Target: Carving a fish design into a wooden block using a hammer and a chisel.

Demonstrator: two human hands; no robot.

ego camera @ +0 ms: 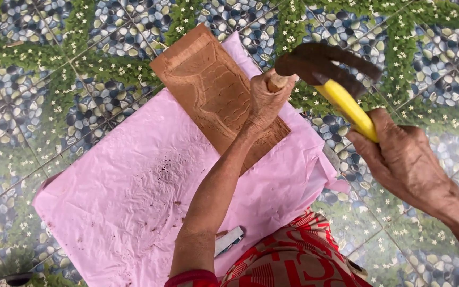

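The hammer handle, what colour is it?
Bright yellow: the hammer handle held in the right hand, seen in the head view.

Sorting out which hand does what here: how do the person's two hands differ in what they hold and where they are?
The left hand grips a wooden chisel handle over the carved board; the right hand grips a hammer by its yellow handle, off to the side above the tiled floor. The left hand is lower against the board, the right raised. Both are closed around tools.

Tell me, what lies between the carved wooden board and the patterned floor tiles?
A pink plastic sheet lies spread under the wooden board, over the tiles, in the head view.
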